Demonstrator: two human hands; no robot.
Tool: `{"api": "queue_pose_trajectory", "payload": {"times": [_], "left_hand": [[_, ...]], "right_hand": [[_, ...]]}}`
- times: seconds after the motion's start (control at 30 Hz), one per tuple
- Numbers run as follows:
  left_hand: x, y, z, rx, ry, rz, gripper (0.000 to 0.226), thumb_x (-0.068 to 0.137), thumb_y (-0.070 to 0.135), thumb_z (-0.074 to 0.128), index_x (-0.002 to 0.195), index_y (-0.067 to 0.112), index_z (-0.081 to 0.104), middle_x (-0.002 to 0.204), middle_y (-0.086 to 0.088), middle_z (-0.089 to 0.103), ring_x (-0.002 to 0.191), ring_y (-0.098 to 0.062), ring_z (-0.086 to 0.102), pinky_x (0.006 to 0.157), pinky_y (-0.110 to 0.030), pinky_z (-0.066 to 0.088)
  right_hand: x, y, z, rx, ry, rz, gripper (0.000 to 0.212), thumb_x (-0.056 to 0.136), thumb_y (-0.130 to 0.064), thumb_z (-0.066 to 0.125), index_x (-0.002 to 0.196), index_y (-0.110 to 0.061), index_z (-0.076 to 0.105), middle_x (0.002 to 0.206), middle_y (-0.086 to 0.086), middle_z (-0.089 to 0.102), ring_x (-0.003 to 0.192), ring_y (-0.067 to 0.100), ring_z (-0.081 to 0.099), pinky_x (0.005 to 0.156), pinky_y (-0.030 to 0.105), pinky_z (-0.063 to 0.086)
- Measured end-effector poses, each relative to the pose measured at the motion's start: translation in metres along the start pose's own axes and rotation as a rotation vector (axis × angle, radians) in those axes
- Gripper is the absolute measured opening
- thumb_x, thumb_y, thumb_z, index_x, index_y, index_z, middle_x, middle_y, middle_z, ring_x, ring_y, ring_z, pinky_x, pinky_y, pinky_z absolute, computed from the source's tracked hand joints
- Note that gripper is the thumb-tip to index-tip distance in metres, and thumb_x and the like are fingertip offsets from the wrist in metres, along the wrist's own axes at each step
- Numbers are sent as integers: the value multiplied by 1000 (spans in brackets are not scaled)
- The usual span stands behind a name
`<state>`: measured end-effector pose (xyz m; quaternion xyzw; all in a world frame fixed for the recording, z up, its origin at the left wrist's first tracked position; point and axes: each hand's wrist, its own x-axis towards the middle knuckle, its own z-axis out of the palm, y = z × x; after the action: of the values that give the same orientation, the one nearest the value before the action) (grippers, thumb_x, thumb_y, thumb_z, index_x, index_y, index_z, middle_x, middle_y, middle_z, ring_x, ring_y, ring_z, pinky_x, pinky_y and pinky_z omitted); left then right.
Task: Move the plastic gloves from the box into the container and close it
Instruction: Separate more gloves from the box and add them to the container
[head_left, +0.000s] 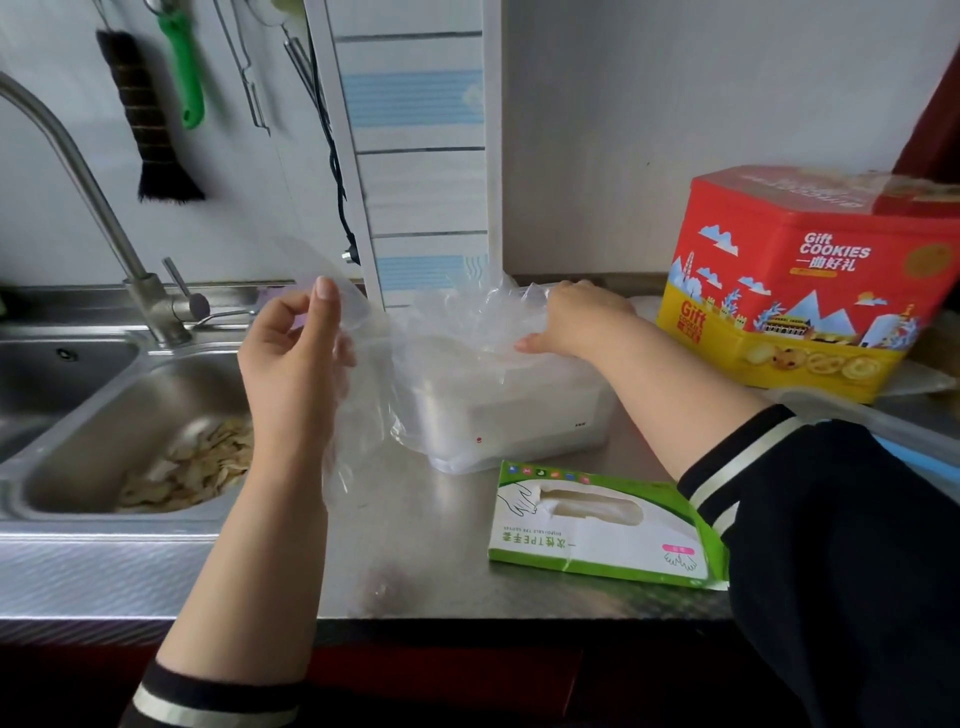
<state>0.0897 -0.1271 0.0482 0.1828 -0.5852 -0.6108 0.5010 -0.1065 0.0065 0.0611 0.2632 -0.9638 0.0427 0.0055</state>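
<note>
A translucent white container (524, 421) stands on the steel counter, its top heaped with clear plastic gloves (457, 322). My right hand (576, 317) presses on the gloves at the container's far right side. To the left of the container, my left hand (296, 364) is raised and pinches a sheet of the clear plastic, which hangs down past my wrist. The green and white glove box (602, 525) lies flat in front of the container, its slot facing up. No lid is visible.
A steel sink (104, 415) with pale food scraps lies left, with a tap (88, 208) behind it. A red and yellow cookie tin (810, 280) stands at the back right. Brushes and utensils hang on the wall. The counter edge runs near my body.
</note>
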Motion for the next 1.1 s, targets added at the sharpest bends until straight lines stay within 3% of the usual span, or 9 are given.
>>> {"api": "queue_pose_trajectory", "payload": {"times": [0.13, 0.23, 0.33, 0.43, 0.5, 0.63, 0.73, 0.87, 1.1], "left_hand": [[6, 6, 3, -65, -19, -5, 20, 97, 31, 57, 81, 19, 59, 50, 15, 51, 44, 1, 44, 41, -15, 34], [12, 8, 9, -118, -42, -22, 21, 96, 33, 58, 79, 21, 62, 53, 12, 52, 45, -3, 43, 45, -19, 36], [12, 16, 21, -151, -54, -35, 22, 98, 32, 55, 81, 20, 61, 49, 12, 50, 41, -2, 40, 40, -17, 33], [12, 23, 34, -206, -39, -54, 24, 101, 28, 50, 81, 17, 57, 43, 13, 45, 34, 1, 35, 34, -14, 28], [14, 24, 41, -240, -41, -47, 24, 101, 27, 50, 80, 16, 54, 42, 13, 44, 33, 0, 32, 34, -14, 25], [29, 17, 51, -247, -36, -3, 22, 99, 30, 54, 80, 20, 53, 46, 10, 47, 37, -4, 31, 38, -20, 22], [45, 4, 57, 19, -59, 86, 15, 96, 31, 60, 87, 21, 54, 52, 7, 54, 37, -6, 36, 38, -19, 28], [59, -17, 69, 449, -170, 110, 29, 92, 33, 65, 113, 18, 52, 61, 9, 61, 43, -3, 48, 48, -22, 38], [67, -39, 65, 1059, -215, 239, 27, 92, 21, 61, 118, 19, 57, 105, -1, 66, 103, -28, 57, 78, -37, 43]], "right_hand": [[-4, 0, -10, 19, 265, -118, 65, 84, -49, 67, 133, -10, 48, 140, 9, 38, 128, 31, 35, 101, 39, 34], [-14, -2, -18, 621, 567, -264, 37, 96, -43, 53, 107, -9, 65, 108, 6, 66, 105, 26, 59, 87, 33, 43], [-29, -8, -30, 1080, -1, -356, 53, 97, -56, 35, 121, -13, 55, 109, -1, 70, 105, 12, 64, 89, 28, 48], [-36, -12, -25, 1003, -316, -406, 68, 88, -49, 63, 143, -21, 34, 118, -2, 68, 110, 10, 61, 95, 27, 46], [-37, -12, -23, 1017, -355, -408, 76, 83, -30, 73, 146, -16, 31, 99, -1, 74, 94, 9, 67, 84, 23, 50], [-36, -5, -37, 1384, -236, -288, 39, 89, -6, 66, 123, -15, 49, 76, 3, 69, 57, 11, 64, 54, 21, 50], [-27, 6, -45, 1602, -42, -190, 21, 91, -3, 62, 99, -18, 50, 74, 5, 66, 49, 10, 59, 45, 20, 46], [-6, 25, -35, 1282, 164, -71, 24, 93, -4, 59, 85, -22, 45, 82, 8, 68, 54, 14, 57, 47, 24, 45], [6, 33, -2, 416, 259, -79, 13, 90, -14, 54, 86, -26, 56, 96, 2, 65, 90, 26, 59, 73, 30, 45]]}}
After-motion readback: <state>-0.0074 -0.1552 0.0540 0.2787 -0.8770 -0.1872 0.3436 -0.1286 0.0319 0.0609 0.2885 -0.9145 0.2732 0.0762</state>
